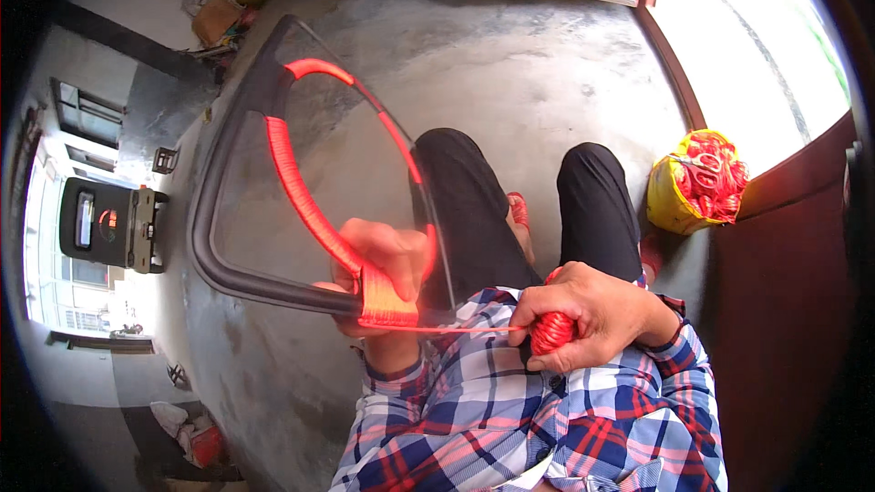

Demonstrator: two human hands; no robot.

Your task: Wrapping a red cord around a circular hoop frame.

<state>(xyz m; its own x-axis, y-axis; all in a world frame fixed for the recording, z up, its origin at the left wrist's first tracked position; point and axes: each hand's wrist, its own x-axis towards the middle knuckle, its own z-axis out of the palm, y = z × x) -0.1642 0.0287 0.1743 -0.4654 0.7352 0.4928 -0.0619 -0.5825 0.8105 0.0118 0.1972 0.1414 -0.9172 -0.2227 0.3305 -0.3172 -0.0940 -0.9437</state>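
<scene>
My left hand point(378, 255) is closed around a dark frame point(202, 210) with rounded corners, at a band of wound red cord point(387, 299). A curved loop point(296, 178) joined to the frame is wrapped in the same red cord along much of its length. My right hand point(592, 310), lower right of the frame, grips a small wound bundle of red cord point(552, 333). One strand point(456, 330) runs taut and nearly level from the band to the right hand. The frame's right side looks thin and partly see-through.
A yellow bucket point(673, 196) full of red cord bundles, with what look like scissors on top, stands right of my knees. Beyond it are a doorway and a dark red door panel point(793, 282). A vehicle point(109, 223) is at far left. Clutter point(219, 18) lies at the upper left wall.
</scene>
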